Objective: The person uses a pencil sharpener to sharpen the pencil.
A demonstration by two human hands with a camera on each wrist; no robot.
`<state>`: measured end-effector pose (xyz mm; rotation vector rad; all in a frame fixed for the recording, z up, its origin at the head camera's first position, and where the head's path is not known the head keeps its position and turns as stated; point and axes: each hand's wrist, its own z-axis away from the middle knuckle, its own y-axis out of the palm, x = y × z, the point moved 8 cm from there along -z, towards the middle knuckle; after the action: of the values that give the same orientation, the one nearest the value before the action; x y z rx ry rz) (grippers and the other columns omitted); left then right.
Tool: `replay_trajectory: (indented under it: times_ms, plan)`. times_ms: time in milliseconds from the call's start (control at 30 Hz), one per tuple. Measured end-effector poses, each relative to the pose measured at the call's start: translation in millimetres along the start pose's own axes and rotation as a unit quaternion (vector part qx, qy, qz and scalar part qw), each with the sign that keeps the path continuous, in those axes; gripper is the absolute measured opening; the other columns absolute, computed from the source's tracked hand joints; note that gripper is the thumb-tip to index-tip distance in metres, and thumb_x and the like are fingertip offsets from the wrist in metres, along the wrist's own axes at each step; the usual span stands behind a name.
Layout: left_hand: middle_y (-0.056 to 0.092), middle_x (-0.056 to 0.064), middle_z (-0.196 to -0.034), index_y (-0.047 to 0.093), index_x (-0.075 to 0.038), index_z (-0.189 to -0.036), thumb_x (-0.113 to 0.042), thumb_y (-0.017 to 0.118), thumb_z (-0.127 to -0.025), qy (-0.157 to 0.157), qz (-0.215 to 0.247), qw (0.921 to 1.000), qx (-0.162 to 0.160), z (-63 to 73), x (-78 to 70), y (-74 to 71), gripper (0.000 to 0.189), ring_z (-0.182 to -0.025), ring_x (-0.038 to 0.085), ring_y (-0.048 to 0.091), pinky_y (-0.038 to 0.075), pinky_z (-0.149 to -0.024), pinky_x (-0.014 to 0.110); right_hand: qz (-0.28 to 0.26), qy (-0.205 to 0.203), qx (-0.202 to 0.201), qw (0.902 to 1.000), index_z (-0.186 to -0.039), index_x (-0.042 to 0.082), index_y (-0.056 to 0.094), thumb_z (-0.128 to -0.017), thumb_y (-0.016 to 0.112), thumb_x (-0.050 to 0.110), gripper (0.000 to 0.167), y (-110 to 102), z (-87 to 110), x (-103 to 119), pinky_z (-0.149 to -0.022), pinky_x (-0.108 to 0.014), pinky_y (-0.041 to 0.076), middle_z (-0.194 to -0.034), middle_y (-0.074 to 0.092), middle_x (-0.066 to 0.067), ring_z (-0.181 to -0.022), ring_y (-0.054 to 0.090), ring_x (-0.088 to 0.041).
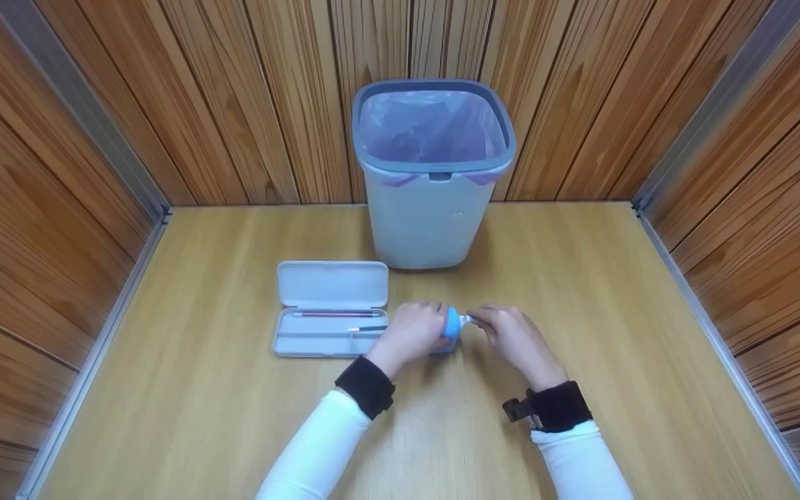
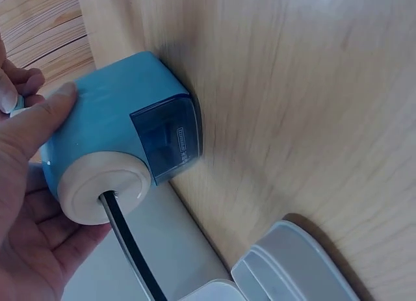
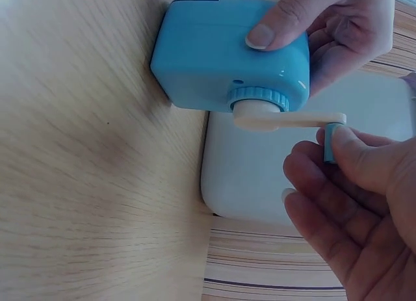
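Observation:
My left hand (image 1: 414, 330) grips a blue crank pencil sharpener (image 2: 110, 109) standing on the table, its thumb across the top. A dark pencil with a silver stripe (image 2: 130, 242) sticks out of the sharpener's round cream front; its tip is hidden inside. On the opposite side, my right hand (image 3: 370, 203) pinches the small blue knob (image 3: 330, 145) of the cream crank arm (image 3: 299, 119) between thumb and fingers. Left of the sharpener lies an open pale pencil case (image 1: 332, 285), with a reddish pencil (image 1: 334, 314) in its upper compartment.
A light grey waste bin (image 1: 428, 215) with a darker rim and a plastic liner stands behind the pencil case and sharpener. Wood-plank walls (image 1: 212, 104) enclose the wooden table (image 1: 219, 389) at the back and both sides.

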<state>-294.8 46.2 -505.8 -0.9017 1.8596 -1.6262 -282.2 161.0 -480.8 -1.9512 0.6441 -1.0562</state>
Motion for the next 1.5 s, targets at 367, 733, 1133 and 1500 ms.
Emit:
replay_trajectory:
  times_ms: [367, 733, 1133, 1500]
  plan:
    - [0.069, 0.006, -0.1, 0.067, -0.004, -0.117, -0.042, 0.071, -0.088, 0.004, 0.0, 1.0, -0.003, -0.9, -0.8, 0.5, 0.048, -0.084, 0.021, 0.065, 0.054, -0.069, 0.032, -0.008, 0.016, 0.016, 0.9997, -0.108, 0.002, 0.074, -0.091, 0.066, -0.001, 0.019, 1, -7.8, -10, -0.079, -0.038, 0.057, -0.1, 0.073, -0.011, -0.092, 0.07, -0.025]
    - [0.069, 0.006, -0.104, 0.065, -0.006, -0.122, -0.043, 0.07, -0.088, -0.001, 0.009, 0.9999, 0.012, -2.1, -0.6, 4.3, 0.05, -0.087, 0.02, 0.065, 0.055, -0.072, 0.032, -0.048, 0.072, 0.043, 0.9953, -0.115, 0.006, 0.072, -0.094, 0.063, 0.0, 0.024, 5, -15.4, -24, -0.082, -0.038, 0.056, -0.105, 0.072, -0.01, -0.095, 0.069, -0.024]
    - [0.067, 0.007, -0.115, 0.06, -0.005, -0.13, -0.042, 0.07, -0.089, -0.009, 0.021, 0.9996, 0.014, 1.2, 2.6, 2.3, 0.056, -0.097, 0.022, 0.065, 0.055, -0.078, 0.034, -0.039, 0.102, 0.067, 0.9918, -0.114, 0.004, 0.073, -0.094, 0.064, 0.004, 0.022, 5, -20.1, -21, -0.084, -0.042, 0.056, -0.105, 0.072, -0.01, -0.094, 0.068, -0.024]
    - [0.064, 0.009, -0.124, 0.058, -0.005, -0.134, -0.041, 0.07, -0.09, -0.003, 0.036, 0.9992, 0.017, 3.4, 2.9, 4.2, 0.058, -0.107, 0.023, 0.063, 0.053, -0.089, 0.035, -0.05, 0.129, 0.068, 0.988, -0.115, 0.002, 0.072, -0.095, 0.061, 0.002, 0.023, 19, -30.2, -35, -0.082, -0.041, 0.056, -0.099, 0.072, -0.01, -0.088, 0.068, -0.023]
